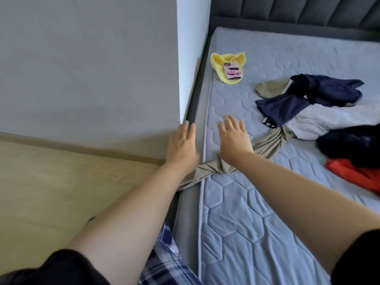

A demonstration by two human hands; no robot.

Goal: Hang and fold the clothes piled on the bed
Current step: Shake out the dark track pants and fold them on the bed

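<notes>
A khaki garment (265, 146) trails in a twisted strip from the clothes pile across the mattress and over the bed's left edge. My left hand (182, 148) hovers flat above that edge with fingers spread, holding nothing. My right hand (233, 137) is also flat and spread, just above the khaki strip. The pile at the right holds a navy garment (308, 95), a white one (316, 122), a black one (349, 142) and a red one (353, 174). Whether either hand touches the fabric is unclear.
The bare quilted mattress (236, 223) fills the lower middle. A yellow garment (221, 62) with a pink phone (232, 70) on it lies near the far left corner. A grey wall (92, 68) stands close on the left, wooden floor (51, 192) below it, and a padded headboard (287, 11) behind.
</notes>
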